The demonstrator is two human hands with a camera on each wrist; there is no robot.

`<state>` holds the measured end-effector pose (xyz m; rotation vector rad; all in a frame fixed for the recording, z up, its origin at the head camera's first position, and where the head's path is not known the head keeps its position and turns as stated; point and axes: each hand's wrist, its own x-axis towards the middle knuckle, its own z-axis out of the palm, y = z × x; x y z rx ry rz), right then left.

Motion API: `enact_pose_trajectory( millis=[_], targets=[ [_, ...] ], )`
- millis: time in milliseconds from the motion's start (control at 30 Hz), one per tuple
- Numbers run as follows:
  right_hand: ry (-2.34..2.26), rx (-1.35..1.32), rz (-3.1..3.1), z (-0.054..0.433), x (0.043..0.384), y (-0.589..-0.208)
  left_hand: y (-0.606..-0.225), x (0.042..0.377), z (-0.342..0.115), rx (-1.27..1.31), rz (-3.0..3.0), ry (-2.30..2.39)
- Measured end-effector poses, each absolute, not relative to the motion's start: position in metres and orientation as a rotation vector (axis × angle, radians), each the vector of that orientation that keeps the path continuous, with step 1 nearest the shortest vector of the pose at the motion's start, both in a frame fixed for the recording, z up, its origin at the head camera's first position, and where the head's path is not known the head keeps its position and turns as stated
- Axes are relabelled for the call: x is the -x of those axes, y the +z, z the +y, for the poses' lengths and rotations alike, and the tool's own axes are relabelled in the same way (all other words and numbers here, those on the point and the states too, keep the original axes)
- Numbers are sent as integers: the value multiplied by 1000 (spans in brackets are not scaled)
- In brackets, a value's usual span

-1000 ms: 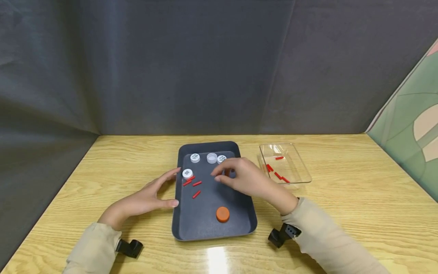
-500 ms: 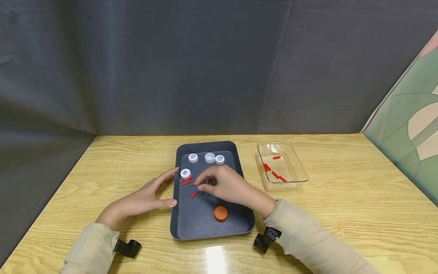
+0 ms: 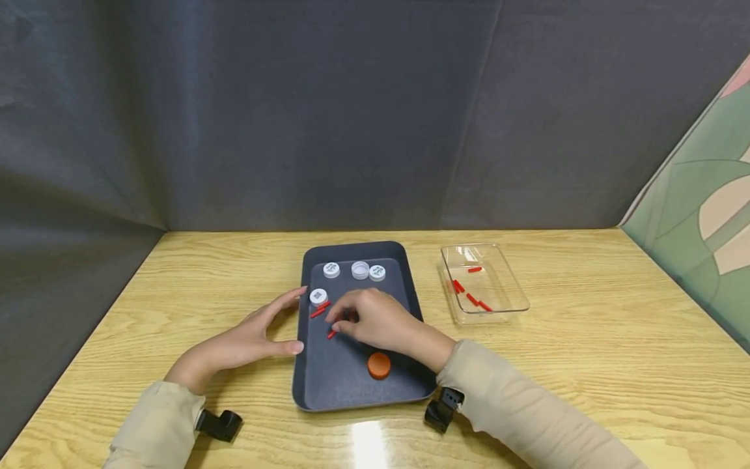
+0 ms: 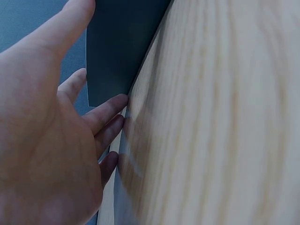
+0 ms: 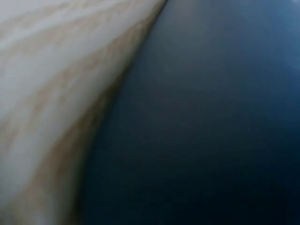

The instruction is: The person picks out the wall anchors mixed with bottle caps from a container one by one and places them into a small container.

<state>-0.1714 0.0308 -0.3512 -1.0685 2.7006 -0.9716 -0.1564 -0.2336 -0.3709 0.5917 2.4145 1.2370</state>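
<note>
In the head view my right hand (image 3: pixel 372 319) reaches into the dark tray (image 3: pixel 351 394), its thumb and index finger bent close together over the red sticks. One short red stick (image 3: pixel 332 334) shows just below the thumb; whether the fingertips pinch another is hidden. Two more red sticks (image 3: pixel 318 312) lie beside a white cap (image 3: pixel 318 297) at the tray's left side. My left hand (image 3: pixel 243 342) spreads along the tray's left wall, fingers and thumb straight at the rim. The left wrist view shows that hand (image 4: pixel 61 126) against the tray's outer side; the right wrist view is blurred.
At the tray's far end are a white cap (image 3: pixel 331 270), an upturned cap (image 3: pixel 360 270) and another white cap (image 3: pixel 377 272). An orange cap (image 3: pixel 379 366) lies near the front. A clear container (image 3: pixel 510 296) with several red sticks stands right of the tray.
My right hand has moved left and down toward the red sticks, and one stick is now hidden behind its fingers. The left hand stays at the tray's side.
</note>
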Motion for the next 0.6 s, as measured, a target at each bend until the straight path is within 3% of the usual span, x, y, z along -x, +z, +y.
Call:
enact_pose_trajectory(
  millis=[600],
  targets=[
    [-841, 1103, 2703, 28, 179, -359, -372, 157, -233, -584, 2428, 1222]
  ],
)
